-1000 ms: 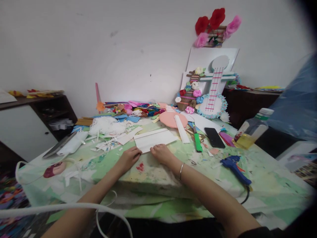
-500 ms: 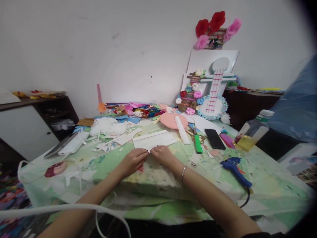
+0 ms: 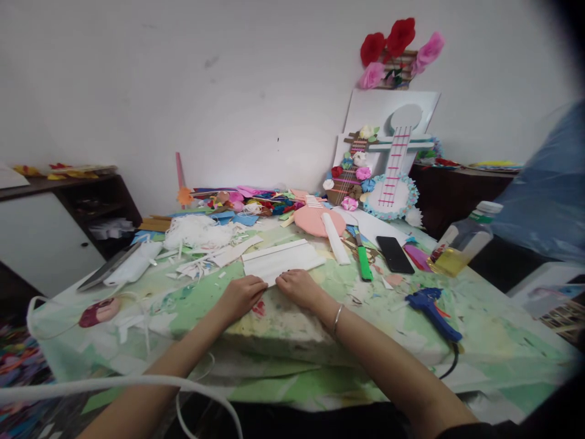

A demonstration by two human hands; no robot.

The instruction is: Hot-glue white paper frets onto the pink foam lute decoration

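A white folded sheet of paper [image 3: 281,259] lies on the green-stained table [image 3: 192,305] in front of me. My left hand [image 3: 240,296] and my right hand [image 3: 299,286] rest side by side at its near edge, fingers curled and pinching that edge. A silver bangle [image 3: 337,319] sits on my right wrist. Paper scraps [image 3: 201,259] lie just left of the sheet.
A blue glue gun [image 3: 432,308] lies at the right, with a black phone [image 3: 395,254], a green-handled cutter [image 3: 364,260] and a bottle of yellow liquid [image 3: 461,241] beyond. A pink foam shape [image 3: 315,219], coloured scraps and paper guitar crafts [image 3: 393,177] crowd the back. A dark cabinet [image 3: 59,225] stands left.
Both hands stay at the sheet's near edge, with the left hand closer to the right than a second ago. The sheet has shifted slightly to the left.
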